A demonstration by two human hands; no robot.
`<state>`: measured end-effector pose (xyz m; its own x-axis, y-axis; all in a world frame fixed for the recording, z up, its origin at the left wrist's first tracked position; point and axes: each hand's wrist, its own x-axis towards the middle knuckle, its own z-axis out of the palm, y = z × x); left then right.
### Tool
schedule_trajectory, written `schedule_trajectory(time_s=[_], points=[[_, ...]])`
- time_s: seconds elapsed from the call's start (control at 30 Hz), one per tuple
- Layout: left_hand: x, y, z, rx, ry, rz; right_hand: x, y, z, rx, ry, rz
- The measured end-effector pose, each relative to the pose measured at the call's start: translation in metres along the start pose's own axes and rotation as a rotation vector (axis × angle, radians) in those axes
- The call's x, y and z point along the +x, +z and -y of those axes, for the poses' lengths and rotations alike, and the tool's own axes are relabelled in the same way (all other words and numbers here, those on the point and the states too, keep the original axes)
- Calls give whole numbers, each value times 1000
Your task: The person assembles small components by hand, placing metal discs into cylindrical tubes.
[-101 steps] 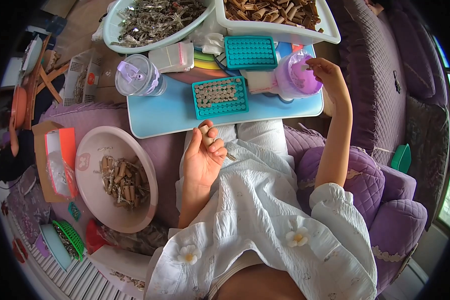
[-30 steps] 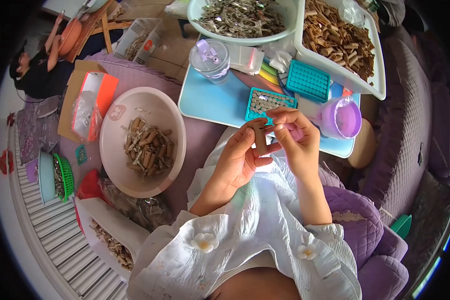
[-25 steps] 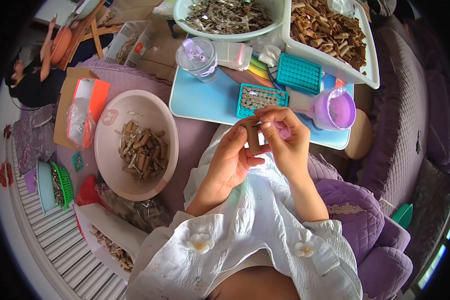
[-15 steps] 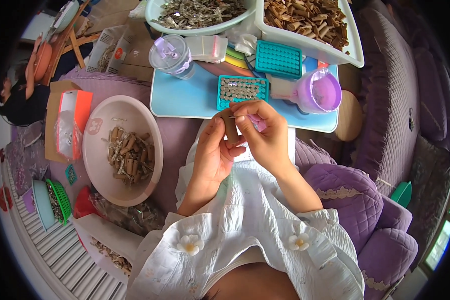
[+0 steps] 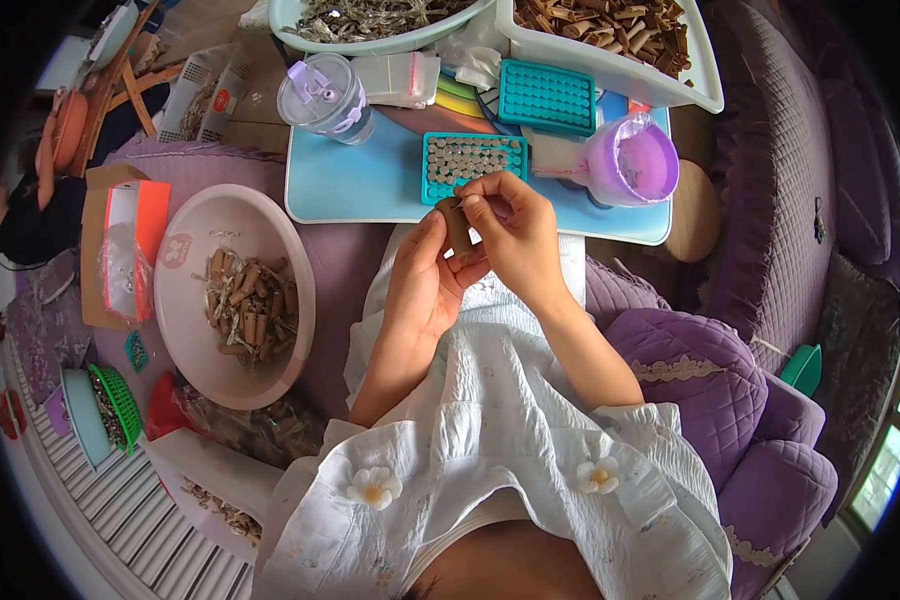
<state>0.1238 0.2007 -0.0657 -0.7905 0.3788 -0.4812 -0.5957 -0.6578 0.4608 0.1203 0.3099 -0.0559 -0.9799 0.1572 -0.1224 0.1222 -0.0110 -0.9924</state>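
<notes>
A short brown cardboard tube (image 5: 457, 230) stands nearly upright in front of my lap, held between the thumb and fingers of my left hand (image 5: 422, 285). My right hand (image 5: 522, 238) is closed in a pinch at the tube's upper end. Whatever small thing lies between those fingertips is too fine to make out. Just beyond the hands, a teal tray (image 5: 518, 190) with round pockets holds several rows of small round greyish-brown pieces.
A blue table (image 5: 340, 190) bears a lidded clear cup (image 5: 320, 95), another teal tray (image 5: 547, 97) and a purple cup (image 5: 655, 165). Brown tubes fill a white bin (image 5: 705, 85). At left sit a pink basin (image 5: 175, 320) with tubes and an orange box (image 5: 150, 215). Purple quilted cushions (image 5: 680, 375) lie right.
The view has shifted slightly, so the table and trays sit higher and further left. My right fingers remain at the tube's top; a pink-purple patch beside that palm no longer shows.
</notes>
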Motion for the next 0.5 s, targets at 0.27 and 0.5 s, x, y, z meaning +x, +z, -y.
schedule_trajectory(time_s=[0.27,0.5], points=[[1,1,4,56,48,139,-7,2,2,43,-99,-141],[-3,7,9,70,59,181,-11,-3,-1,-74,-214,-186]])
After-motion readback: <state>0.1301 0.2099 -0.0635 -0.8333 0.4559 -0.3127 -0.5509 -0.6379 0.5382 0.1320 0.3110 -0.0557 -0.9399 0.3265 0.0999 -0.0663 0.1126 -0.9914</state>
